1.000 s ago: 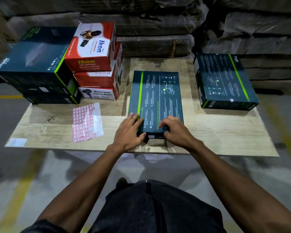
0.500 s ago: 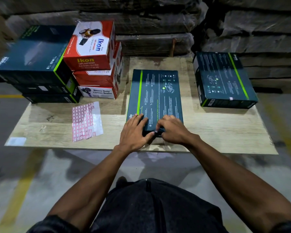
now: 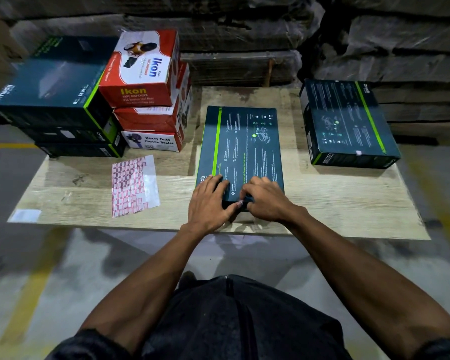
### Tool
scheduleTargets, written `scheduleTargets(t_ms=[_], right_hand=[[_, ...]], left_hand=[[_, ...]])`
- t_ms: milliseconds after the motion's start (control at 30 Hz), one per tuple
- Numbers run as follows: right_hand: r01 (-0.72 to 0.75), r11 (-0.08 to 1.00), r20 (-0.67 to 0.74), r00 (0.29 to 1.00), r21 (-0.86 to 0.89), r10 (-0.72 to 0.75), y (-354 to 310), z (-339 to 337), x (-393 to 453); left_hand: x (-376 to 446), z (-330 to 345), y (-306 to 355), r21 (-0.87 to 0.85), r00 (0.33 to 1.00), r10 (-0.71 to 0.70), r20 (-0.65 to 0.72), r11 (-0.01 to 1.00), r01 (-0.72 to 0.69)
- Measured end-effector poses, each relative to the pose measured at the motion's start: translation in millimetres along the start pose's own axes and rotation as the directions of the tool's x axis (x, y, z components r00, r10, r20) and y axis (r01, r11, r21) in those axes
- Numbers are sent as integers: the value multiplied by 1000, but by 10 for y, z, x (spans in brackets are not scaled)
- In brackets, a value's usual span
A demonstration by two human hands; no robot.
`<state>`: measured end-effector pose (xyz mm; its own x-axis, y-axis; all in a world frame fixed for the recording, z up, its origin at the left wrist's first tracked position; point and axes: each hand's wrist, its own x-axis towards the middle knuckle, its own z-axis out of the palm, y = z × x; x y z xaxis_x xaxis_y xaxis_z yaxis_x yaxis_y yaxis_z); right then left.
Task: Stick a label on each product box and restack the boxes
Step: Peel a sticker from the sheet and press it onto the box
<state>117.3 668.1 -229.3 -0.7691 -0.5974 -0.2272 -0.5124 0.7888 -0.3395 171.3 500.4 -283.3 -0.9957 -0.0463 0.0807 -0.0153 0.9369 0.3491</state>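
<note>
A flat dark teal box [image 3: 242, 146] with a green stripe lies in the middle of the wooden board [image 3: 335, 203]. My left hand [image 3: 211, 201] grips its near end, fingers on top and thumb on the near face. My right hand [image 3: 265, 201] is curled beside it, fingertips on a small pink-and-white label [image 3: 240, 202] at the box's near edge. A sheet of red-framed labels [image 3: 133, 185] lies flat to the left. On the right stands another dark box [image 3: 348, 126] with a small label [image 3: 359, 152] on its near side.
A stack of dark teal boxes [image 3: 52, 94] stands at the back left, with three stacked red and white Ikon boxes [image 3: 143, 71] next to it. Wrapped cardboard bundles [image 3: 244, 35] rise behind the board. The board's near edge is just below my hands.
My hands have drawn closer together at the box's near edge. The small label now shows between my thumbs. The boxes have not moved.
</note>
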Motion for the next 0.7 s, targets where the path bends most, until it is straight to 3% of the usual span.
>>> scheduleTargets(t_ms=[700], right_hand=[[34, 999, -52, 998, -11, -35, 32, 96, 139]], left_hand=[[6, 90, -14, 16, 999, -1, -53, 1000, 2]])
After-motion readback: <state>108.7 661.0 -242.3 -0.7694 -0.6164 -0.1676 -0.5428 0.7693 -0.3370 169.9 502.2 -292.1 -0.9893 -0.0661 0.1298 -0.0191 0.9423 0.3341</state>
